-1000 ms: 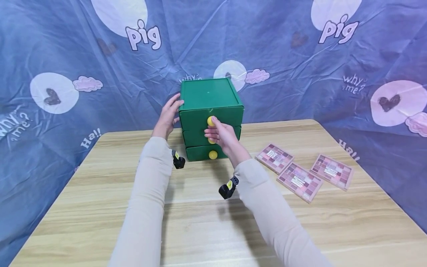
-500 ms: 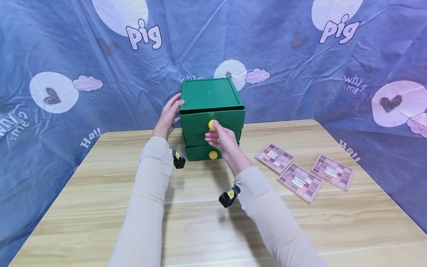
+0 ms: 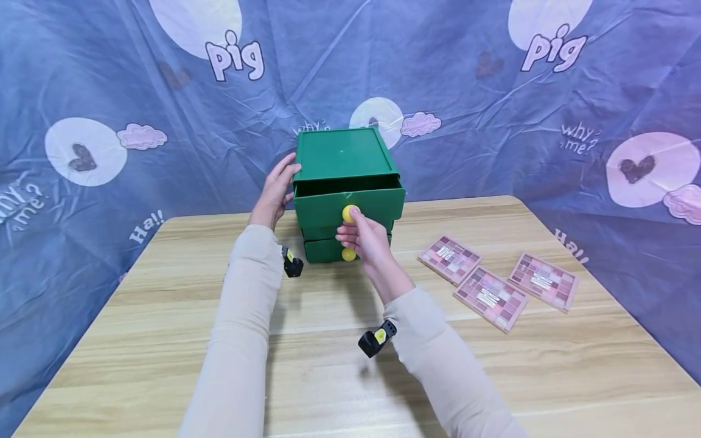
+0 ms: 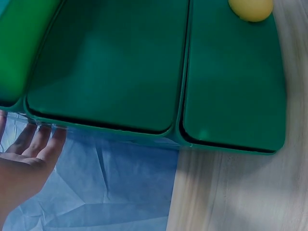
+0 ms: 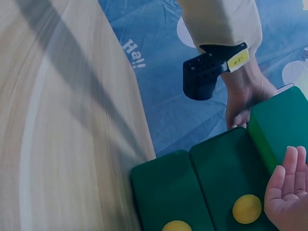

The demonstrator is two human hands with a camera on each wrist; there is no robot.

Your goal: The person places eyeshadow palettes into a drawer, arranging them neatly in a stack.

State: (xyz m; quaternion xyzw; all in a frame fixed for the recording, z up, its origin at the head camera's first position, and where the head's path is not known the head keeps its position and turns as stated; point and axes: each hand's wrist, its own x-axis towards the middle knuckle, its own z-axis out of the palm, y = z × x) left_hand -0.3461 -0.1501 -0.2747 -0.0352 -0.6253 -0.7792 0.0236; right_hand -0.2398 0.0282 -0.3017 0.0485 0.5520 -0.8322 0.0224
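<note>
A green drawer cabinet (image 3: 342, 152) stands at the back of the table, its top drawer (image 3: 320, 210) pulled partway out. My right hand (image 3: 371, 243) pinches that drawer's yellow knob (image 3: 347, 213) between thumb and fingers. In the head view it covers the middle drawer's knob, but the right wrist view shows this middle knob (image 5: 247, 209). The lower yellow knob (image 3: 348, 255) is on the bottom drawer, which is closed. My left hand (image 3: 274, 191) rests against the cabinet's left side with extended fingers, seen also in the left wrist view, where fingertips (image 4: 57, 137) touch the side.
Three pink eyeshadow palettes lie on the wooden table (image 3: 191, 304) at the right: one nearest the cabinet (image 3: 450, 260), one in front (image 3: 491, 298) and one farther right (image 3: 543, 280). A blue printed cloth (image 3: 465, 91) hangs behind the table.
The top drawer has come out toward me, opening a dark gap under the cabinet's top. My right hand has moved nearer with the knob. The left hand has stayed in place.
</note>
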